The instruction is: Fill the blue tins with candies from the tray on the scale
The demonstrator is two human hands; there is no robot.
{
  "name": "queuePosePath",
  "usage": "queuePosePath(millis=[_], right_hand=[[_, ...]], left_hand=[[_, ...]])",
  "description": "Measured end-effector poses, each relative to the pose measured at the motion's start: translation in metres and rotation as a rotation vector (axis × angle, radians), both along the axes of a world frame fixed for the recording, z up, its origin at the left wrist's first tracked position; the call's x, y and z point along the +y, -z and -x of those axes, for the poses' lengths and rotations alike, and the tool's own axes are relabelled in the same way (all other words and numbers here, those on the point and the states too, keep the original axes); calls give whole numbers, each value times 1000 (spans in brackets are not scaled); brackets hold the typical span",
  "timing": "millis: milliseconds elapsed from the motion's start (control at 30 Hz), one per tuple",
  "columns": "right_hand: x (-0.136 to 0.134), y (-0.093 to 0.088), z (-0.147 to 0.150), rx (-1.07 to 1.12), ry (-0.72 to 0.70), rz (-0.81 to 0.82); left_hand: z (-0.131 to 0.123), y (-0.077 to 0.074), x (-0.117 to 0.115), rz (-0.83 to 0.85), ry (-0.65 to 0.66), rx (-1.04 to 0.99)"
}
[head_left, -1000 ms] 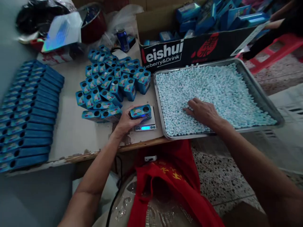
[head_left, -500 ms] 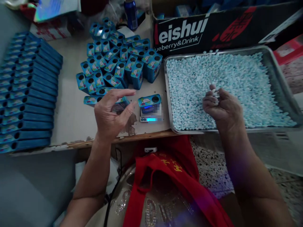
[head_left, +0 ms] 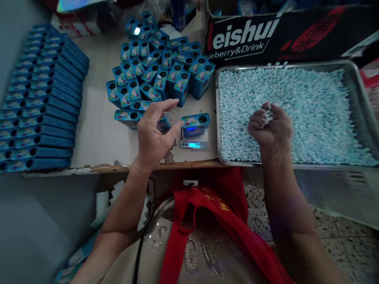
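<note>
My left hand [head_left: 156, 130] is open, thumb and forefinger spread, just left of a blue box [head_left: 195, 123] with a round dark hole in its top. That box rests on a small scale [head_left: 194, 144] with a lit display. Above the metal tray [head_left: 219, 130], my right hand [head_left: 271, 124] is closed around some white candies [head_left: 268, 114]. Pale blue and white candies [head_left: 310, 106] spread over most of the tray. Several more blue boxes [head_left: 124, 94] stand grouped behind my left hand, a few with a white candy on top.
Stacked blue boxes [head_left: 44, 98] fill the table's left side. A black carton [head_left: 251, 35] stands behind the tray, with a dark blue can [head_left: 179, 15] to its left. The table's worn front edge [head_left: 103, 169] runs below the boxes.
The whole view has shifted, so the table's things appear further right. My right hand has moved left over the tray, nearer the scale, still closed on candies. My left hand keeps its spread shape.
</note>
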State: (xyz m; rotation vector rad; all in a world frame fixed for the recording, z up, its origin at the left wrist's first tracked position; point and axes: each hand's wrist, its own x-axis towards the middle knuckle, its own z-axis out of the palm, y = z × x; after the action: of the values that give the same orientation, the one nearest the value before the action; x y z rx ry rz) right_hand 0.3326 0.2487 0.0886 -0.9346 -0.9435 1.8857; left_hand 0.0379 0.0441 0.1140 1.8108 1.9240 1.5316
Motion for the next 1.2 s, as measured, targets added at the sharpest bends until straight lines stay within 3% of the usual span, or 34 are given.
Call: queuePosePath(millis=[167,233,300,400,533,667,800,1000,1200], right_hand=[[4,-2,11,187,-30,138],[4,-2,23,265,-31,201],[5,-6,36,308,-32,188],[6,-23,51,294,16,47],[7,-52,56,51,165,-173],[3,-59,50,-211,234,-368],[2,-53,41,-282,224,-491],[5,-49,34,-235,273,-412],[8,-46,31,-259,179,-434]], left_hand=[[-22,42,15,137,-41,-97],[-33,47,27,174,-53,-130],[-43,39,41,158,-17,-109],[-56,15,66,93,115,-14],[-77,-4,95,94,188,-2],[-100,0,111,118,180,-80],[-115,6,119,131,182,-129],[-122,6,127,153,207,-143],[-123,10,129,145,201,-128]])
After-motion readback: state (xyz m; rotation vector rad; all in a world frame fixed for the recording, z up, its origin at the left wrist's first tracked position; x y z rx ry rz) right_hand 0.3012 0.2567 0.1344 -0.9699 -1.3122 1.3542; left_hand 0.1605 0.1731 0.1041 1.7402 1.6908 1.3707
